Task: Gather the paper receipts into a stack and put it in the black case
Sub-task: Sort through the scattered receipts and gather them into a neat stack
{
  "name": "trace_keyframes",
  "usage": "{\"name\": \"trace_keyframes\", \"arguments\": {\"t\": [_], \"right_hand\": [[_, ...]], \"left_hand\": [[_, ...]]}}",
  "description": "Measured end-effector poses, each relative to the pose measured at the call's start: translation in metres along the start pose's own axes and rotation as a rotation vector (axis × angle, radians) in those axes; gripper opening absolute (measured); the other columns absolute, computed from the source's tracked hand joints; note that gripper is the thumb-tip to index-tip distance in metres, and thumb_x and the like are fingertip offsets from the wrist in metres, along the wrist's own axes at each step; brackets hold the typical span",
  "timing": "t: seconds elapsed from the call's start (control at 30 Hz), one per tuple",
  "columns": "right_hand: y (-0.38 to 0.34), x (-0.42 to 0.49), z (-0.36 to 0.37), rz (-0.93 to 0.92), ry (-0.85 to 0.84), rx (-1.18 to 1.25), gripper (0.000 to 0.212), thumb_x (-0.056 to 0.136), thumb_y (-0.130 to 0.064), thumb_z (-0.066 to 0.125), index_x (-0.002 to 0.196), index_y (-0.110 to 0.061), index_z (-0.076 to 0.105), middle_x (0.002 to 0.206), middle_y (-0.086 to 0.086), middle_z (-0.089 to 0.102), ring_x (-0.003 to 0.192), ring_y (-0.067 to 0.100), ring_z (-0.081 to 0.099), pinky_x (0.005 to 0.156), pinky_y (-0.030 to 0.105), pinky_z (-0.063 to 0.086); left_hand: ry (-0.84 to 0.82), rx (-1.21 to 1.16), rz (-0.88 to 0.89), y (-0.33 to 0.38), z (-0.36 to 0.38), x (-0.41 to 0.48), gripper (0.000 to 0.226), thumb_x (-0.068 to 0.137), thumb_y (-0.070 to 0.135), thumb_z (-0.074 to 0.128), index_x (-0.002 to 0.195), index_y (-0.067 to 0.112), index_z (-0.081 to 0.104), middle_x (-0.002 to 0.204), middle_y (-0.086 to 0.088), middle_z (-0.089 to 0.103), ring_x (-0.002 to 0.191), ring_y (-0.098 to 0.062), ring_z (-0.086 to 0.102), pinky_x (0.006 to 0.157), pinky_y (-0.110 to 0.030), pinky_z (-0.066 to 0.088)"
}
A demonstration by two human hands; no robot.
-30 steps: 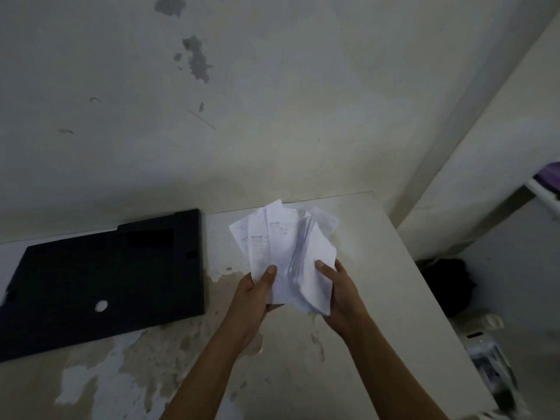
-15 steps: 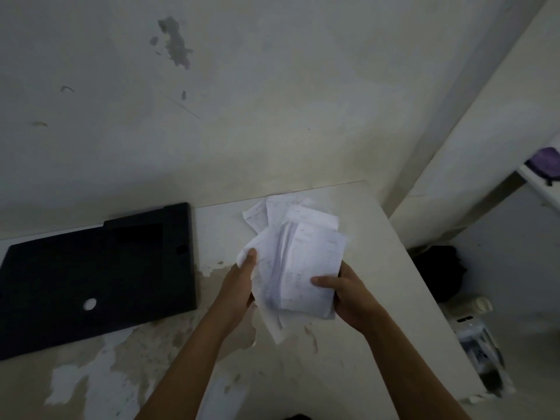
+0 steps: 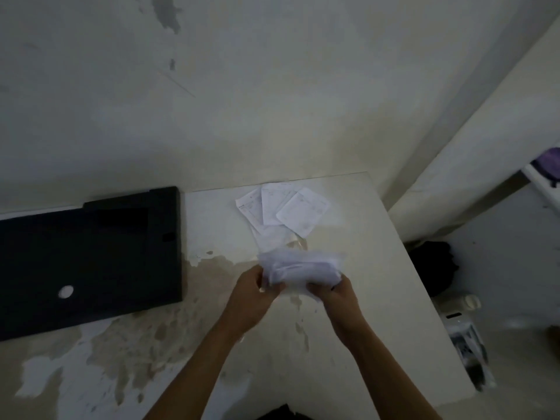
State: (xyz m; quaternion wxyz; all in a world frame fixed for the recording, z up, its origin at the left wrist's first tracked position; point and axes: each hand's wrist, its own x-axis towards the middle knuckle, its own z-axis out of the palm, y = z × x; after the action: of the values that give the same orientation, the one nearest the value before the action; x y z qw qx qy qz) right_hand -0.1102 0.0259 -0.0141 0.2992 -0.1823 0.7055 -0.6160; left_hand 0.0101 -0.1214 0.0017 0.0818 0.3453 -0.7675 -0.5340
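Both hands work above the middle of the bench (image 3: pixel 378 268), toward its right edge. The left hand (image 3: pixel 251 295) and right hand (image 3: pixel 339 295) each hold a closed grip on opposite ends of a bundle (image 3: pixel 300 268) of receipts. The bundle is motion-blurred, so its alignment cannot be read. Holding from both ends suggests the sheets are being squared into a stack, each hand acting as a stop for the loose edges.

Loose receipts (image 3: pixel 285 210) lie fanned and overlapping at the far edge of the bench, just beyond the bundle and near the wall (about four sheets, count uncertain). They sit within easy reach, which fits picking them up in turn.

The case (image 3: pixel 91 256) lies flat at the far left corner of the bench, well apart from the hands, with a pale round spot on its surface. Whether it is open cannot be told.

Judgement: gathering is incomplete; nothing has reached the case.
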Motion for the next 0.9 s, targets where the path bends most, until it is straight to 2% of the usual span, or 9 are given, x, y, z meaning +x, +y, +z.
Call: {"name": "trace_keyframes", "arguments": {"t": [0.1, 0.2, 0.3, 0.37, 0.5, 0.63, 0.77, 0.83, 0.9], "right_hand": [[0.029, -0.007, 0.008, 0.011, -0.024, -0.245, 0.043, 0.079, -0.024, 0.064, 0.113, 0.002, 0.069, 0.111, 0.015, 0.072, 0.102, 0.02, 0.069, 0.09, 0.033, 0.055], [0.038, -0.011, 0.009, 0.0, 0.038, -0.315, 0.055, 0.076, -0.04, 0.062, 0.113, 0.0, 0.065, 0.106, 0.01, 0.069, 0.094, -0.002, 0.066, 0.081, 0.012, 0.05], [0.038, -0.007, 0.013, 0.015, 0.095, -0.27, 0.034, 0.085, -0.022, 0.067, 0.115, -0.009, 0.061, 0.109, 0.007, 0.068, 0.095, 0.004, 0.066, 0.084, 0.025, 0.054], [0.035, -0.003, 0.019, -0.011, 0.061, -0.235, 0.03, 0.089, -0.008, 0.066, 0.119, -0.008, 0.061, 0.115, 0.01, 0.068, 0.104, 0.015, 0.067, 0.091, 0.036, 0.056], [0.023, -0.001, 0.025, 0.018, 0.121, -0.182, 0.051, 0.083, -0.02, 0.065, 0.131, -0.009, 0.051, 0.126, 0.01, 0.062, 0.112, 0.017, 0.063, 0.094, 0.039, 0.056], [0.009, -0.006, 0.024, 0.05, 0.074, -0.244, 0.074, 0.079, -0.027, 0.071, 0.145, -0.017, 0.038, 0.144, 0.004, 0.049, 0.127, 0.011, 0.05, 0.107, 0.037, 0.045], [-0.019, -0.014, 0.017, -0.211, 0.311, -0.464, 0.087, 0.084, -0.032, 0.072, 0.154, -0.022, 0.019, 0.161, -0.003, 0.024, 0.148, 0.01, 0.023, 0.116, 0.025, 0.024], [-0.025, -0.019, 0.02, -0.373, 0.129, -0.837, 0.086, 0.086, -0.018, 0.067, 0.154, -0.024, 0.015, 0.164, 0.0, 0.018, 0.153, 0.018, 0.011, 0.123, 0.043, 0.018], [-0.022, -0.022, 0.024, -0.403, -0.109, -1.115, 0.084, 0.085, -0.017, 0.061, 0.155, -0.028, 0.016, 0.166, -0.004, 0.008, 0.153, 0.022, -0.005, 0.122, 0.058, 0.006]], "left_hand": [[0.042, -0.01, 0.017, -0.038, 0.024, -0.002, 0.029, 0.081, 0.005, 0.072, 0.109, 0.003, 0.063, 0.098, 0.002, 0.064, 0.081, -0.002, 0.062, 0.073, 0.002, 0.041], [0.047, -0.095, -0.03, -0.046, 0.035, -0.006, 0.036, 0.08, 0.017, 0.073, 0.111, 0.022, 0.056, 0.097, 0.017, 0.06, 0.083, 0.012, 0.058, 0.075, 0.003, 0.04], [0.058, -0.153, -0.019, -0.048, 0.044, -0.002, 0.031, 0.085, 0.018, 0.068, 0.113, 0.016, 0.057, 0.102, 0.01, 0.061, 0.09, 0.022, 0.056, 0.08, 0.001, 0.041], [0.058, -0.168, -0.022, -0.045, 0.046, 0.0, 0.038, 0.084, 0.037, 0.066, 0.113, 0.016, 0.054, 0.106, 0.009, 0.059, 0.092, 0.018, 0.056, 0.084, -0.007, 0.043], [0.082, -0.167, -0.047, -0.033, 0.046, 0.001, 0.029, 0.091, 0.017, 0.058, 0.117, 0.028, 0.051, 0.108, 0.02, 0.056, 0.095, 0.015, 0.056, 0.086, -0.019, 0.047], [0.037, -0.162, -0.132, -0.028, 0.042, 0.003, 0.045, 0.09, 0.008, 0.06, 0.132, 0.009, 0.044, 0.111, 0.007, 0.051, 0.102, -0.006, 0.05, 0.085, -0.022, 0.041], [0.018, -0.126, -0.046, -0.035, 0.042, 0.008, 0.048, 0.071, 0.056, 0.066, 0.092, 0.014, 0.056, 0.088, 0.009, 0.052, 0.081, 0.018, 0.057, 0.084, -0.022, 0.041], [0.042, -0.1, 0.053, -0.07, 0.053, 0.024, 0.038, 0.069, 0.059, 0.055, 0.094, 0.03, 0.053, 0.088, 0.003, 0.058, 0.083, 0.028, 0.051, 0.083, -0.026, 0.046], [-0.019, -0.058, 0.006, -0.076, 0.059, 0.027, 0.045, 0.08, 0.065, 0.05, 0.117, 0.04, 0.053, 0.109, -0.016, 0.062, 0.095, 0.023, 0.05, 0.098, -0.031, 0.047]]}}
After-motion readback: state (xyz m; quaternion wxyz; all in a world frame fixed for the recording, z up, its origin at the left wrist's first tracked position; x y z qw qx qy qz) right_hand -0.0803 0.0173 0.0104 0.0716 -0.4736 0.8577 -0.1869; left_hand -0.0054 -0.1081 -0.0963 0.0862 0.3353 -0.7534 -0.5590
